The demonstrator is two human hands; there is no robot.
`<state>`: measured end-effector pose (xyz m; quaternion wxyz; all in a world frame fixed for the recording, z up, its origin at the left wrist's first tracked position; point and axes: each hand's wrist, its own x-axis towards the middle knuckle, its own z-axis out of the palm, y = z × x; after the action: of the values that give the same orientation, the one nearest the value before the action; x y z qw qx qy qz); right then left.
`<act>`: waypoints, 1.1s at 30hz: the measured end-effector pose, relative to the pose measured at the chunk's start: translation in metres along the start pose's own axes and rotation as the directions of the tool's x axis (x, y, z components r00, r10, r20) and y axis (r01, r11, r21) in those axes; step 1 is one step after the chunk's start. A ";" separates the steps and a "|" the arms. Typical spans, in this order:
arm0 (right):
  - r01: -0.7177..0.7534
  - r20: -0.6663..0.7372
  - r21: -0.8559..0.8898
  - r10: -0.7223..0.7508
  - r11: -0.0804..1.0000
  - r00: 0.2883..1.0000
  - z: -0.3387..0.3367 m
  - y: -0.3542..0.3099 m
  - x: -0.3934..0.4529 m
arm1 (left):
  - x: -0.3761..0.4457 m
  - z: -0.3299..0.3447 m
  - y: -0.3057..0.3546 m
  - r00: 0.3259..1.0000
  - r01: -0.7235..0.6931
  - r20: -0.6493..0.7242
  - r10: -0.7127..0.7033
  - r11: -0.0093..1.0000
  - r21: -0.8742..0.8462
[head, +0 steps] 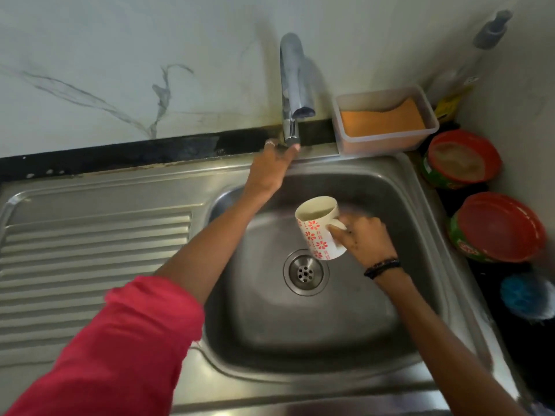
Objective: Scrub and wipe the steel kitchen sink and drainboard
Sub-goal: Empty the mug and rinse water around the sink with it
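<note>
A steel sink basin (345, 319) with a round drain (305, 272) fills the middle; its ribbed drainboard (90, 265) lies to the left. My left hand (271, 166) reaches to the base of the chrome tap (292, 91) at the back rim, fingers curled round it. My right hand (362, 235) holds a white mug with red flowers (319, 228) by its handle, tilted over the basin just above the drain. No water stream shows.
A clear plastic box with an orange sponge (386, 120) stands right of the tap. Two red-lidded green tubs (462, 159) (497, 228) and a blue scrubber (525, 295) sit on the black counter at right. A soap dispenser (492, 28) stands in the corner.
</note>
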<state>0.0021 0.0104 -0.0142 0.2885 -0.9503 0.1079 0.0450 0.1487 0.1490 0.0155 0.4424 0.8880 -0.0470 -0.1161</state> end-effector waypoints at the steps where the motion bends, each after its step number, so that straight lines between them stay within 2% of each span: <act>1: 0.000 -0.022 0.076 0.002 0.997 1.000 0.004 -0.002 0.000 | 0.008 0.002 0.006 1.000 -0.013 0.003 0.013 0.999 0.038; 3: -0.012 -0.040 0.216 0.021 0.976 0.999 0.010 -0.005 0.004 | 0.026 0.007 0.011 1.000 -0.004 -0.012 0.006 0.993 0.118; 4: -0.019 -0.039 0.266 0.030 0.964 0.999 0.013 -0.005 0.006 | 0.034 0.009 0.011 1.000 0.023 -0.017 -0.021 0.996 0.086; 8: 0.014 -0.072 0.343 0.011 0.939 0.997 0.023 -0.005 0.009 | 0.050 0.019 0.002 0.989 0.145 0.029 -0.143 0.943 -0.301; 10: 0.046 -0.103 0.347 -0.011 0.937 0.995 0.028 -0.006 0.012 | 0.049 0.022 -0.006 0.983 0.181 0.049 -0.178 0.871 -0.458; 13: 0.081 -0.141 0.364 -0.031 0.928 0.989 0.033 -0.007 0.014 | 0.046 0.023 -0.012 0.958 0.284 0.162 -0.235 0.726 -0.626; 17: 0.120 -0.207 0.402 -0.037 0.908 0.978 0.037 -0.008 0.013 | 0.049 0.016 -0.015 0.891 0.451 0.369 -0.265 0.625 -0.637; 21: 0.109 -0.258 0.449 0.012 0.887 0.966 0.042 -0.009 0.011 | 0.052 0.010 -0.016 0.863 0.501 0.416 -0.288 0.596 -0.627; 24: 0.094 -0.278 0.460 0.042 0.883 0.960 0.052 -0.007 0.011 | 0.051 0.010 -0.014 0.866 0.495 0.403 -0.295 0.617 -0.612; 28: 0.071 -0.304 0.455 0.080 0.888 0.949 0.062 -0.008 0.016 | 0.051 0.001 -0.011 0.852 0.500 0.427 -0.302 0.711 -0.495; 33: 0.106 -0.362 0.482 0.088 0.870 0.928 0.062 -0.011 0.019 | 0.051 -0.004 -0.006 0.830 0.534 0.436 -0.347 0.719 -0.444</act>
<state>0.0217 0.0506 -0.0619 0.4960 -0.8363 0.1641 -0.1665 0.1991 0.1460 0.0043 0.6226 0.6761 0.1323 -0.3710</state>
